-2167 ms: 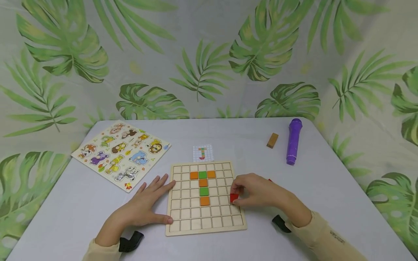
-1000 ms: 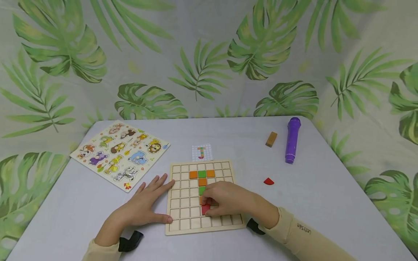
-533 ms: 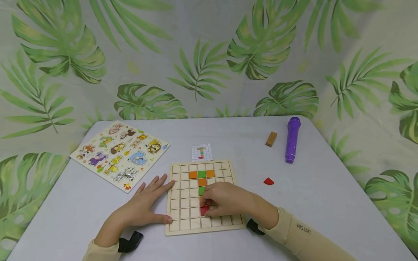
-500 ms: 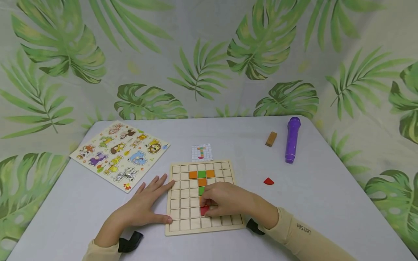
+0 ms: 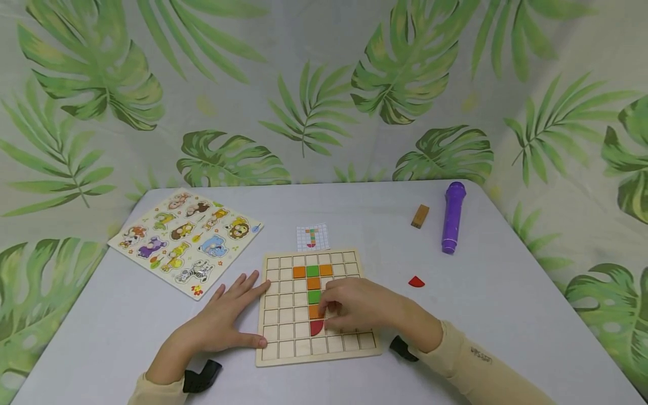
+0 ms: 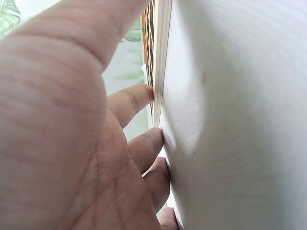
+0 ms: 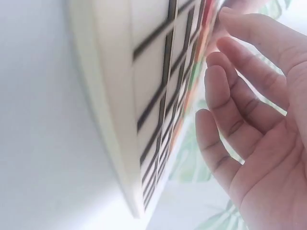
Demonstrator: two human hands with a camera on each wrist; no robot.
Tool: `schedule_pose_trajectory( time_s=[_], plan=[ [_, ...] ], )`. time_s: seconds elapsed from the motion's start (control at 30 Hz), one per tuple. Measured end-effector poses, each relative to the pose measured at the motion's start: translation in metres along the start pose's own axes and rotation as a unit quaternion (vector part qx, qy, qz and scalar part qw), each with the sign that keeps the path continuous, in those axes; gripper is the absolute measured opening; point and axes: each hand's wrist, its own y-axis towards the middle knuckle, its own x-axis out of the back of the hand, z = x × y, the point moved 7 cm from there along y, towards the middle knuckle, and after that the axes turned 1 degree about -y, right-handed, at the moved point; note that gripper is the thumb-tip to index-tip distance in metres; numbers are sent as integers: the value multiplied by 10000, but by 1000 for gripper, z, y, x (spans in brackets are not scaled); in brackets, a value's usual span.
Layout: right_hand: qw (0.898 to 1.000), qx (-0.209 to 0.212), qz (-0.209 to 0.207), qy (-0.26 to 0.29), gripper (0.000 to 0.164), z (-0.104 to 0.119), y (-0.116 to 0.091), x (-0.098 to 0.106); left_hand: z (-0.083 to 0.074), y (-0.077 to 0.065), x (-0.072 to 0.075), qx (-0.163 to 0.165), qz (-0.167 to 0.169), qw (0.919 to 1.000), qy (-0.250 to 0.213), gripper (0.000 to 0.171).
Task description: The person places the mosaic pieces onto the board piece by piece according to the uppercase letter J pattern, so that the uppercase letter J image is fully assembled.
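Observation:
A wooden grid board (image 5: 286,361) lies on the table, its squares outlined by dark grooves. Orange and green square tiles, such as the green tile (image 5: 314,297), form a T-like shape on it. Directly below the lowest orange tile (image 5: 316,311) sits a red quarter-circle tile (image 5: 316,327) in its own square. My right hand (image 5: 361,304) hovers just right of that red tile, thumb and fingers loosely bent and holding nothing. With fingers spread, my left hand (image 5: 223,318) touches the board's left edge; in the left wrist view its fingertips meet the board's side (image 6: 162,62).
A second red quarter-circle tile (image 5: 417,282) lies right of the board. Behind the board is a small pattern card (image 5: 313,237). An animal puzzle board (image 5: 187,239) lies at left; a brown wooden block (image 5: 420,216) and a purple microphone-shaped tube (image 5: 453,217) are at back right.
My right hand brought the red quarter-circle tile from the board's right edge to the square under the orange tile, then let go and drew slightly right. My left hand stayed put.

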Motion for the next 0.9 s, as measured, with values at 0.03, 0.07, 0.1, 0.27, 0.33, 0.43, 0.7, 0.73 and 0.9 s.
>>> schedule_pose_trajectory(
  time_s=[0.03,0.07,0.1,0.27,0.33,0.43,0.7,0.73,0.9],
  plan=[
    [10000,-73,-16,22,12,-4,-2,2,0,0,0,0,-5,10000,4,115],
    [9999,-124,-37,48,11,-7,-5,4,-1,0,0,-4,-4,10000,2,115],
    [9998,-182,-67,66,11,-11,-8,6,-1,0,0,-8,-7,10000,1,115],
    [9984,-472,-258,169,14,-34,-28,19,-2,-1,0,-27,-4,10000,-27,115],
    [9973,-625,-354,173,17,-44,-37,25,-3,-1,0,-24,-2,10000,-26,115],
    [9951,-826,-528,92,21,-60,-52,34,-3,0,0,-20,0,10000,-3,115],
    [9858,-1365,-971,-126,30,-99,-93,60,-2,0,0,-40,5,10000,26,115],
    [9845,-1436,-994,-160,31,-103,-97,62,-2,0,0,-46,8,10000,17,115],
    [9801,-1690,-981,-339,37,-118,-112,68,-3,1,1,-87,2,10000,26,117]
  ],
)
